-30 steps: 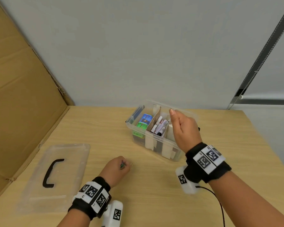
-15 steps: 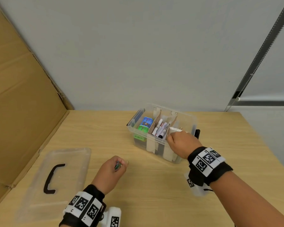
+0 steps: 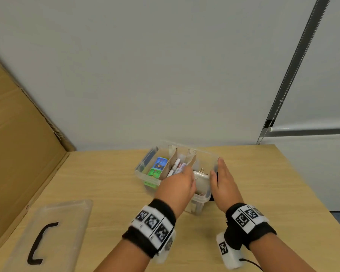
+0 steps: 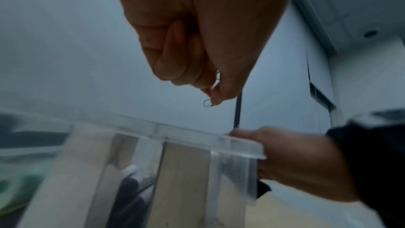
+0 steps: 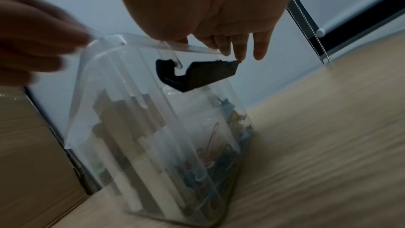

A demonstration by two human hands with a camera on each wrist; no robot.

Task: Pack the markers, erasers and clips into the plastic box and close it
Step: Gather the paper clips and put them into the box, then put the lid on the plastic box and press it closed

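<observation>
The clear plastic box (image 3: 148, 179) stands open mid-table, split by cardboard dividers. Colourful erasers (image 3: 159, 165) fill its left part, markers (image 3: 175, 167) the middle, and clips (image 3: 201, 171) the right. My left hand (image 3: 185, 171) hovers over the right part; in the left wrist view its thumb and finger pinch a small wire paper clip (image 4: 207, 104) above the box rim (image 4: 175, 132). My right hand (image 3: 221, 177) lies flat with straight fingers (image 5: 240, 49) against the box's right wall, over the black latch (image 5: 197, 74). Coloured paper clips (image 5: 210, 153) show through the wall.
The clear lid (image 3: 71, 216) with its black handle (image 3: 39, 242) lies flat at the table's front left. A tall cardboard sheet (image 3: 18, 154) walls off the left side. A grey wall stands close behind the box. The table's right edge (image 3: 310, 189) is near.
My left hand rose from the table and moved right over the box with the clip. My right hand slid from the box's front rim to its right wall.
</observation>
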